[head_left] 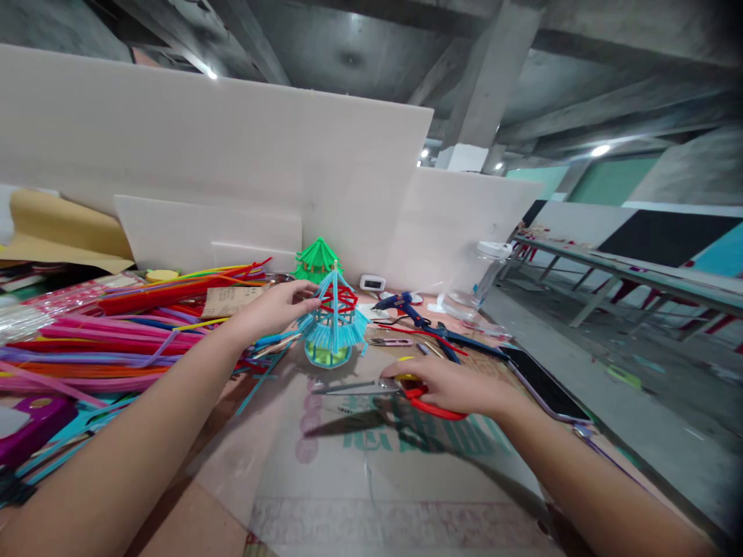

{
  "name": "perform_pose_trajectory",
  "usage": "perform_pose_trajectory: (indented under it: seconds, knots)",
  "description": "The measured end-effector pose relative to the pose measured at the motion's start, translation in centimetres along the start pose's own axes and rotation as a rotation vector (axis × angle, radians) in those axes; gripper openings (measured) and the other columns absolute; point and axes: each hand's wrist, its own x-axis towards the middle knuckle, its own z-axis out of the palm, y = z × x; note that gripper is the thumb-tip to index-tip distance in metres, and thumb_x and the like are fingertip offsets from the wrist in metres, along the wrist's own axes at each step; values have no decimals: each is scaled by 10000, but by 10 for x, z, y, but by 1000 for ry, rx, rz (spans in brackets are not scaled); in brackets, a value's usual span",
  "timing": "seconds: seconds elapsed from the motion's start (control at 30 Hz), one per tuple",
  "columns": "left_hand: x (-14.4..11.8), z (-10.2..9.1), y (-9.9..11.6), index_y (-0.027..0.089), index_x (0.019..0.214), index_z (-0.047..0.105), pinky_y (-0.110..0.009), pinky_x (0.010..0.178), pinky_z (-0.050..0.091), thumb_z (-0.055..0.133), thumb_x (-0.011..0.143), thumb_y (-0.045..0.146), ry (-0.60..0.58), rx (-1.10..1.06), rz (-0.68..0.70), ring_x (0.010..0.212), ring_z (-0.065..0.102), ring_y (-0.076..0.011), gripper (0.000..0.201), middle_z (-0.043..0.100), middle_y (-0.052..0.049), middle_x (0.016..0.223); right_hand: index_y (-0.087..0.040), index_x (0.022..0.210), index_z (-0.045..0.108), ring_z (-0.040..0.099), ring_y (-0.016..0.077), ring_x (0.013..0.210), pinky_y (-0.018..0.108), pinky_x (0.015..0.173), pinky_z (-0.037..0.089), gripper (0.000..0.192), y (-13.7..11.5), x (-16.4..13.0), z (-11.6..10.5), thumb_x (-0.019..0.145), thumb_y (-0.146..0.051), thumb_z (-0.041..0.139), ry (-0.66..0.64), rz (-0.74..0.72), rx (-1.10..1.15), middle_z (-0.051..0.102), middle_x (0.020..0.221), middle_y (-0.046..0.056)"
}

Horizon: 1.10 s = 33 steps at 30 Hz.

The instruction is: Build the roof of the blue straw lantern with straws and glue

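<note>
Metal scissors [390,385] in curled right hand [450,383]; left hand [282,308] perhaps touching blue model [335,329].

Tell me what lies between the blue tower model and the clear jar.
In the head view, a blue glue gun lies between the model and the jar, a white device farther back.

From my end the feed's kinda soft. Cool light from ceiling lamps [600,150], dim around the concrete beams [632,116]. Right hand [450,384] and scissors [371,387] cast a dark shadow [365,422]. Edges stretch, and the far table [615,266] is probably just out of focus.
</note>
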Motion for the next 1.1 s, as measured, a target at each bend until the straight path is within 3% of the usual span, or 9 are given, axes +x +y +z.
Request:
perform_pose_trajectory:
  seconds: [0.13,0.27,0.37,0.5,0.7,0.83,0.97,1.1]
  knots:
    - [-1,-6,-2,202,1156,641,-322,878,498,456,853,489,28,30,-36,1011,642,-236,457,696,-47,1134,-231,1308,521,545,246,1130,332,926,438,472,-10,-6,-33,864,-381,582,52,-15,47,573,1271,92]
    - [-1,-6,0,200,1141,646,-331,870,505,501,821,476,4,-15,-20,1019,644,-243,447,695,-51,1148,-222,1269,537,566,271,1043,360,895,450,567,-1,-2,-63,796,-517,640,93,74,4,607,1160,82]
    - [-1,-4,4,173,1099,649,-346,873,506,538,788,466,-4,-76,-8,1009,649,-245,441,704,-71,1119,-203,1320,484,559,263,1052,350,908,442,616,9,1,-73,822,-550,591,57,5,44,586,1171,88]
    - [-1,-2,10,169,1030,650,-347,850,510,553,782,420,22,-97,-23,947,661,-235,366,720,-63,1043,-225,1373,462,486,291,1203,362,1004,386,649,23,-5,-70,823,-547,589,95,-27,48,524,1316,92]
    - [0,-2,9,177,1008,643,-336,839,511,556,781,392,44,-106,-20,943,659,-226,325,719,-54,1034,-275,1245,605,546,298,1106,391,963,413,523,41,-12,-59,778,-509,644,66,117,-29,598,1226,49]
    - [-1,0,11,180,1000,646,-348,853,510,560,787,402,45,-112,-1,945,658,-229,320,718,-51,1027,-313,1196,627,553,289,1085,370,918,428,467,37,-3,-54,774,-511,652,42,122,-2,623,1181,24]
    - [-2,2,15,178,985,648,-360,850,515,565,785,393,38,-143,14,943,661,-236,305,717,-57,1014,-273,1105,655,569,263,1051,333,896,427,408,26,4,-51,794,-536,628,6,87,28,642,1133,12]
    - [-2,2,15,177,992,644,-348,849,517,561,792,389,31,-132,15,945,660,-227,303,714,-55,1015,-271,1121,648,592,246,998,309,848,443,408,25,3,-52,798,-520,625,-10,93,63,653,1096,6]
